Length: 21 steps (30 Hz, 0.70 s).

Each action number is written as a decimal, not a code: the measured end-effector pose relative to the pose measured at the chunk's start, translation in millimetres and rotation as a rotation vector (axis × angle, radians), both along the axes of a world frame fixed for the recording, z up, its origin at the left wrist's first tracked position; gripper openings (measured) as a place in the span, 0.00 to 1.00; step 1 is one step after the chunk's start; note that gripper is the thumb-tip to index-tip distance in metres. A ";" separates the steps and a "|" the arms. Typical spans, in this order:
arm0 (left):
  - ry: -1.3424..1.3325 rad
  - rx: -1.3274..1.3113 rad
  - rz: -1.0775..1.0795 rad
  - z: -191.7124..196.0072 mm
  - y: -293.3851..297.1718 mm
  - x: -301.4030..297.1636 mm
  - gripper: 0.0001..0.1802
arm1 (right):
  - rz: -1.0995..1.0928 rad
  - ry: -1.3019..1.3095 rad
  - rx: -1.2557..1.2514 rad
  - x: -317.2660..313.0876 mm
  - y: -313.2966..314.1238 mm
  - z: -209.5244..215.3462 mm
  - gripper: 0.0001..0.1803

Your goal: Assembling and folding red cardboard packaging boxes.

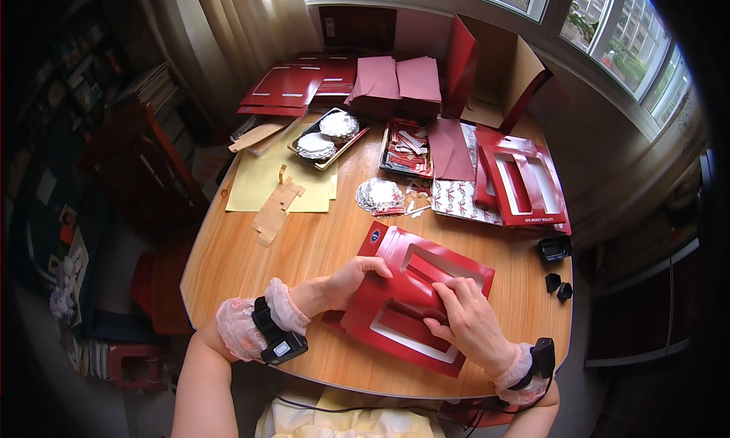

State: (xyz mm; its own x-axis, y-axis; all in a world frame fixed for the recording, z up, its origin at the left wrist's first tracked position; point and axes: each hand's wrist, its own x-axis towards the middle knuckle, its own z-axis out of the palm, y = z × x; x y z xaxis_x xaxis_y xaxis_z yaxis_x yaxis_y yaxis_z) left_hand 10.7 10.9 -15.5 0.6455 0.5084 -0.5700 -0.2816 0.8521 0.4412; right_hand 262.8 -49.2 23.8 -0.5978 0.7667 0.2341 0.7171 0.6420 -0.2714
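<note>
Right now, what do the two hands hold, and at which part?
Both hold the red cardboard box blank: left hand at its left edge, right hand pressing its folded middle flap.

Wooden table point(243, 255): red cardboard point(414, 297), yellow paper point(258, 181), tray point(328, 138).

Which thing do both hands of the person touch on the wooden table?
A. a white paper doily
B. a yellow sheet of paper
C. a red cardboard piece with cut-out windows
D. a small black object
C: the left hand and the right hand both press on the red cardboard piece with cut-out windows that lies flat on the wooden table.
</note>
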 end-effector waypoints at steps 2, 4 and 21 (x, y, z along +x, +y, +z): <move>0.047 0.024 -0.001 2.3 0.0 1.6 0.15 | 0.004 -0.020 -0.036 -1.0 -0.2 -2.8 0.33; 0.092 0.047 -0.001 -0.1 0.3 1.6 0.14 | 0.005 -0.030 -0.026 -1.4 -0.7 -3.4 0.33; 0.017 0.062 -0.088 -1.3 -2.9 1.3 0.21 | 0.042 0.070 -0.092 -1.9 -2.7 -4.0 0.30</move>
